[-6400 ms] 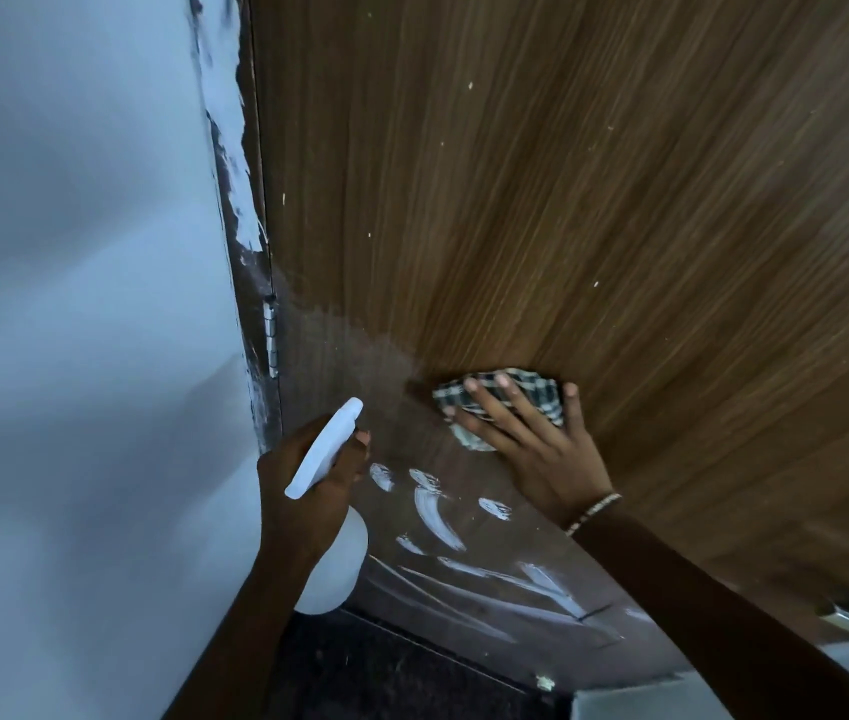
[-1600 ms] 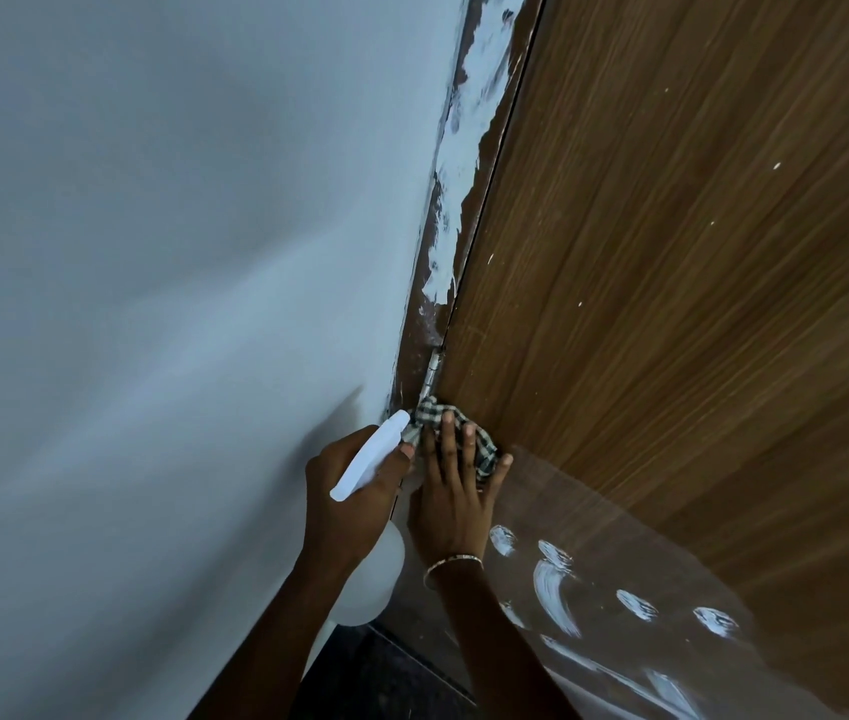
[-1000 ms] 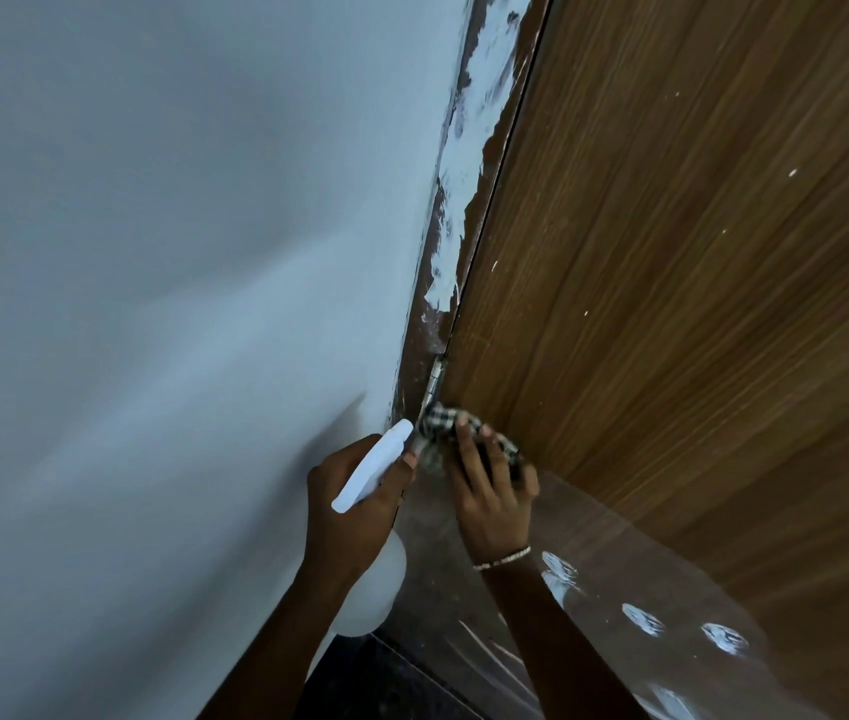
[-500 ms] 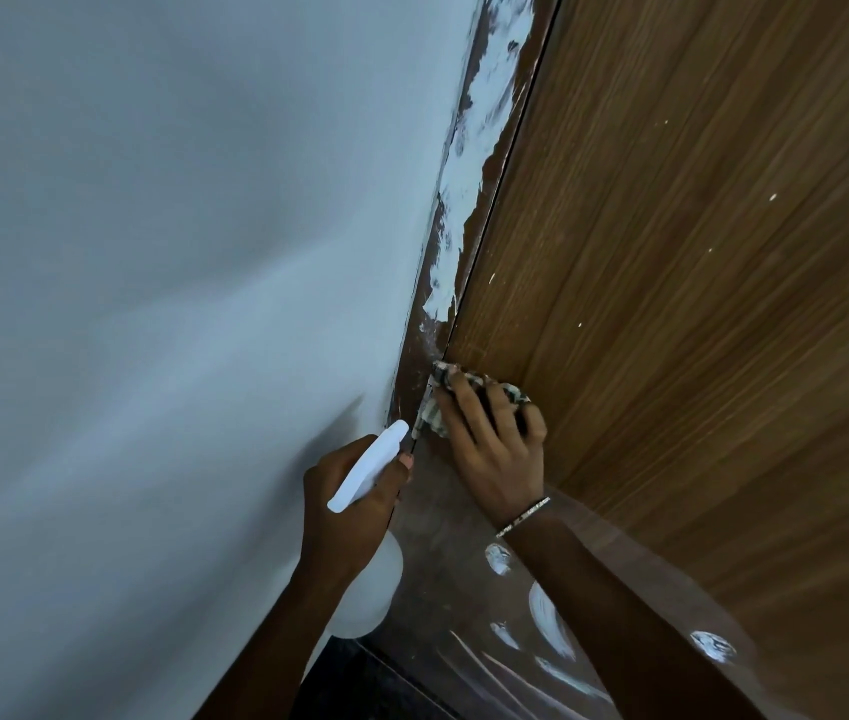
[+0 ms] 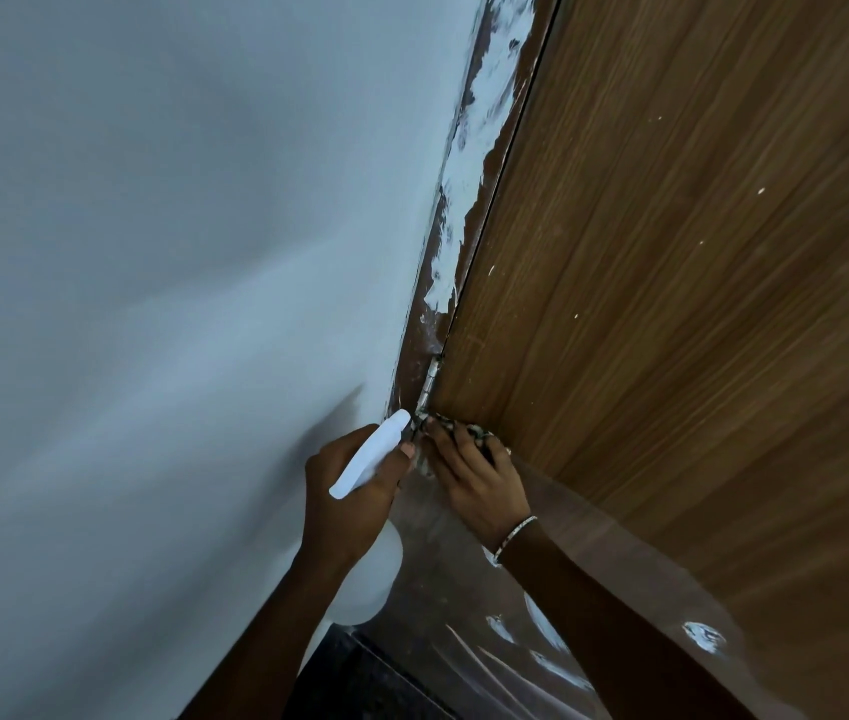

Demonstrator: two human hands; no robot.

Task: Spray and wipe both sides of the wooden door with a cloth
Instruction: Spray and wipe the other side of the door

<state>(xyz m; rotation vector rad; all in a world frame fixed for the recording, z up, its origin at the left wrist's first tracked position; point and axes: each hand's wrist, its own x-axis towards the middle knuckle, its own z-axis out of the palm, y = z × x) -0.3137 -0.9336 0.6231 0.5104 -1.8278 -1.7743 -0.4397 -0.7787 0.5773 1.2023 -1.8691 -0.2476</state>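
Pale wall (image 5: pixel 152 252), paint-smeared frame (image 5: pixel 469 200), dark floor (image 5: pixel 360 683)
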